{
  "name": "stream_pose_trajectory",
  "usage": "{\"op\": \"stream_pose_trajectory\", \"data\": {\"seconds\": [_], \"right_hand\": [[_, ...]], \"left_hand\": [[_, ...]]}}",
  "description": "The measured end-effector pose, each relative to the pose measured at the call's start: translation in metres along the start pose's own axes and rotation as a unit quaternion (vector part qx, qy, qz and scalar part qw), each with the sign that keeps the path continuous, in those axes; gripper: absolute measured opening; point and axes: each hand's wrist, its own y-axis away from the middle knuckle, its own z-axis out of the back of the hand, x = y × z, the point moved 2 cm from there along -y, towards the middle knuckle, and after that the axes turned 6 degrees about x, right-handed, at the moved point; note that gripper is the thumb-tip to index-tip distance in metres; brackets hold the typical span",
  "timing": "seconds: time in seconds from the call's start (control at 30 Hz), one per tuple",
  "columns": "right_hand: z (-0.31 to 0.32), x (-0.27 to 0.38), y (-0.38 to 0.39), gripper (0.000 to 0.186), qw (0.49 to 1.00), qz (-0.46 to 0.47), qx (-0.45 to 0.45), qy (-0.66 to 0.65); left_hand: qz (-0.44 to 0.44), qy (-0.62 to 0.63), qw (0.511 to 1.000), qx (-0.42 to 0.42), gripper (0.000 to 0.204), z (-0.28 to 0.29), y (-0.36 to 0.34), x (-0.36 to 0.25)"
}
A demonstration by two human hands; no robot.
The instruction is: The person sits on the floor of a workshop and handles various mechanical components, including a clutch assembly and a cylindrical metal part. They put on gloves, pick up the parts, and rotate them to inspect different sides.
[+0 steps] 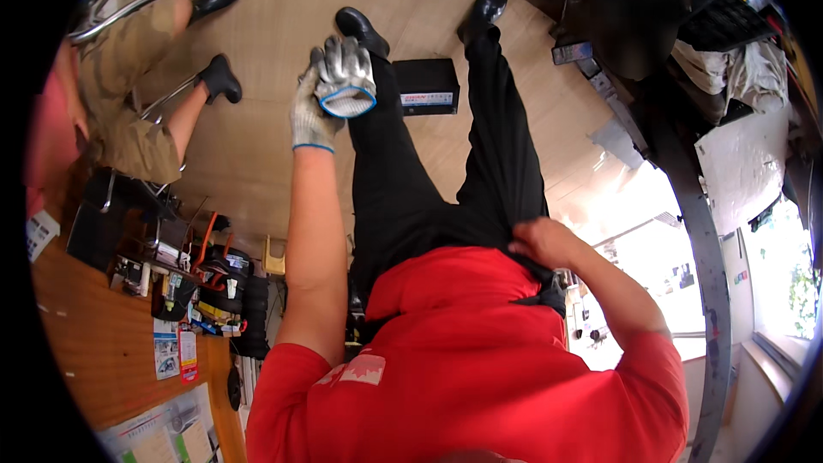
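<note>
My left hand [310, 126] wears a pale knit work glove with a blue-edged cuff and is closed on a second, loose work glove [345, 77]. That loose glove has grey-coated fingers pointing away from me and a blue-rimmed cuff opening toward me. Both are above my left leg. My right hand [546, 243] is bare and rests against my black trousers [501, 146] near the right hip pocket; its fingers are blurred and partly hidden. On the floor between my feet sits a black box [429, 81] with a white label strip.
At the left, another person in brown shorts [129, 86] sits on a metal-framed chair [154, 4]. A wooden surface [86, 334] with papers and tools lies lower left. Cluttered equipment and grey cloth [746, 77] stand at the right, beside a metal beam [716, 334].
</note>
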Motion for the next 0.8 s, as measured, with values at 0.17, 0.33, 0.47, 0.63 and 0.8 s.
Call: {"op": "stream_pose_trajectory", "data": {"seconds": [0.17,0.33,0.47,0.63,0.8], "right_hand": [[0.030,0.018,-0.079,0.044,0.994,-0.016,0.108,0.014],[0.016,0.062,-0.233,0.061,0.992,0.076,0.096,0.007],[0.016,0.060,-0.233,0.036,0.920,0.301,0.228,-0.103],[0.038,0.077,-0.227,0.032,0.885,0.317,0.340,-0.027],[0.158,0.051,-0.299,0.033,0.927,0.287,0.230,0.070]], "left_hand": [[-0.011,-0.010,1.000,0.011,0.029,-0.018,-0.059,0.001],[-0.008,0.014,0.998,0.060,0.026,-0.024,-0.108,0.003],[0.005,0.039,0.992,0.120,0.027,-0.023,-0.131,0.007],[0.000,0.008,0.993,0.115,0.036,-0.029,-0.157,0.021],[-0.007,-0.183,0.978,0.098,0.036,-0.051,-0.207,0.016]]}}
